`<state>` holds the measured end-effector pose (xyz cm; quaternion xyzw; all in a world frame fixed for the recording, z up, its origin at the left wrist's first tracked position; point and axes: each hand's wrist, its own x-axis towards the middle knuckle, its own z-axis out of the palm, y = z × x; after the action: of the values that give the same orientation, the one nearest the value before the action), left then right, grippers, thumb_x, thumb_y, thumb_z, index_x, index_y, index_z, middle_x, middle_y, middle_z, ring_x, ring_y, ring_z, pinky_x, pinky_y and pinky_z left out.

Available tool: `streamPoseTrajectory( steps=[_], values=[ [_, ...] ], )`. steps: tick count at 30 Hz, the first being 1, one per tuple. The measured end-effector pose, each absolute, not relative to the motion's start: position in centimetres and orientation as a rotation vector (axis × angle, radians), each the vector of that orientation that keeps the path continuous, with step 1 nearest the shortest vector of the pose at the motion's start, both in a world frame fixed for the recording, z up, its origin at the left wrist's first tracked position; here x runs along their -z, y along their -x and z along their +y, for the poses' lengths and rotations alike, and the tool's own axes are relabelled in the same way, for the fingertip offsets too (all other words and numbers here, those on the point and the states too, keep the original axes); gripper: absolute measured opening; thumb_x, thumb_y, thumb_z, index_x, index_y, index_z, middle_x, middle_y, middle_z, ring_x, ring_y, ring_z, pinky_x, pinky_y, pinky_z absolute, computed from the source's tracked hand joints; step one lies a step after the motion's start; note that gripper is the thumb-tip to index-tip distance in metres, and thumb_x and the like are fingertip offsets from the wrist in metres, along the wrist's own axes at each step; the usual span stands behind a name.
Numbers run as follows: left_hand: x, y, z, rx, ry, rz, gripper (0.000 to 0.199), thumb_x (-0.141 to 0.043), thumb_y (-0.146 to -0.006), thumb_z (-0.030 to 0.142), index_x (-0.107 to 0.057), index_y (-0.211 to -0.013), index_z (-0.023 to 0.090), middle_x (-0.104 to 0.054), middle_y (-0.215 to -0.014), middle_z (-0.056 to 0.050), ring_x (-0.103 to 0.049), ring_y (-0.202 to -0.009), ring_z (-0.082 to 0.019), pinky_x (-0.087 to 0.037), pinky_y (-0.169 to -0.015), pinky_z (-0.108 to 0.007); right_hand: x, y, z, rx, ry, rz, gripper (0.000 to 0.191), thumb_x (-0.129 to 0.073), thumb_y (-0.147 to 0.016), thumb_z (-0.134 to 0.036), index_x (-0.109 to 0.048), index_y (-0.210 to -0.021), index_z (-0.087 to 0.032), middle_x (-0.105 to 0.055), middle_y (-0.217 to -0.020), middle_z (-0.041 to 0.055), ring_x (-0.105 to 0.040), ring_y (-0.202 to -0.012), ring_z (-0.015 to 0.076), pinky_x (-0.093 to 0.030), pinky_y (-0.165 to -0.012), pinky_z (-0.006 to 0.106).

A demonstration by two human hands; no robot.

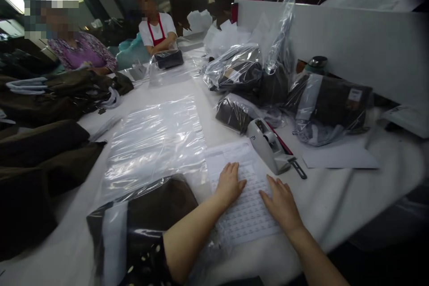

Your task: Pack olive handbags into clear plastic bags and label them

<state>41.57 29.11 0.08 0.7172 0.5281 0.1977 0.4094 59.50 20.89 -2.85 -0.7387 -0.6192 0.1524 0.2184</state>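
Note:
A sheet of small printed labels [248, 219] lies on the white table in front of me. My left hand [231, 184] rests on its upper left part, fingers stretched out. On the sheet's right edge lies my right hand [280, 203], its fingers apart and holding nothing. Just beyond the hands stands a grey tape dispenser [270, 147]. A dark bag in clear plastic [157, 205] sits to the left, partly hidden behind my left forearm. Flat clear plastic bags [157, 138] are spread beyond it.
Several plastic-wrapped dark bags [335, 103] are piled at the back right, before a white panel [335, 40]. Unwrapped dark bags [43, 152] fill the left side. Two people [159, 31] are across the table. White paper [340, 156] lies right of the dispenser.

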Motion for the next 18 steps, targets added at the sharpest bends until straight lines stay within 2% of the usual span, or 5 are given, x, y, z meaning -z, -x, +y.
streamPoseTrajectory(
  steps=[3, 9, 14, 16, 18],
  values=[
    [1.5, -41.8, 28.1, -0.439, -1.871, 1.315, 0.068, -0.063, -0.069, 0.023, -0.04, -0.132, 0.011, -0.037, -0.142, -0.015, -0.02, -0.137, -0.033, -0.017, -0.113, -0.05, 2.3, -58.6, 21.5, -0.407, 2.0, -1.826, 0.052, -0.05, -0.081, -0.033, -0.046, -0.128, -0.011, -0.054, -0.125, 0.0166, -0.04, -0.124, 0.0348, -0.022, -0.108, 0.054],
    [3.5, -40.9, 26.9, -0.453, -2.005, 1.341, 0.072, -0.062, -0.073, 0.027, -0.032, -0.137, 0.013, -0.035, -0.144, -0.013, -0.021, -0.137, -0.028, -0.021, -0.113, -0.049, 1.5, -59.0, 22.8, -0.809, 1.917, -1.427, 0.047, -0.057, -0.077, -0.038, -0.047, -0.119, -0.02, -0.064, -0.103, 0.009, -0.058, -0.102, 0.0259, -0.043, -0.094, 0.045],
    [3.5, -40.5, 26.9, -0.544, -1.982, 1.336, 0.066, -0.06, -0.076, 0.027, -0.035, -0.135, 0.014, -0.038, -0.141, -0.012, -0.027, -0.133, -0.027, -0.023, -0.113, -0.047, 0.9, -59.7, 24.7, -1.244, 1.67, -0.677, 0.067, -0.073, -0.062, -0.04, -0.039, -0.117, -0.024, -0.062, -0.102, 0.0064, -0.064, -0.086, 0.023, -0.054, -0.076, 0.037],
    [3.2, -40.5, 26.9, -0.567, -1.976, 1.326, 0.061, -0.06, -0.076, 0.026, -0.039, -0.132, 0.015, -0.038, -0.141, -0.011, -0.028, -0.132, -0.027, -0.024, -0.112, -0.047, 0.3, -60.0, 25.5, -1.517, 1.561, -0.494, 0.059, -0.074, -0.063, -0.037, -0.044, -0.113, -0.024, -0.064, -0.097, 0.0059, -0.065, -0.078, 0.0224, -0.055, -0.069, 0.036],
    [2.6, -40.5, 26.8, -0.605, -1.979, 1.325, 0.056, -0.062, -0.075, 0.026, -0.045, -0.127, 0.017, -0.04, -0.139, -0.011, -0.031, -0.13, -0.028, -0.026, -0.11, -0.048, -0.3, -60.4, 26.3, -1.818, 1.456, -0.472, 0.044, -0.072, -0.066, -0.035, -0.053, -0.103, -0.019, -0.068, -0.085, 0.0059, -0.066, -0.072, 0.0221, -0.054, -0.068, 0.036]
  ],
)
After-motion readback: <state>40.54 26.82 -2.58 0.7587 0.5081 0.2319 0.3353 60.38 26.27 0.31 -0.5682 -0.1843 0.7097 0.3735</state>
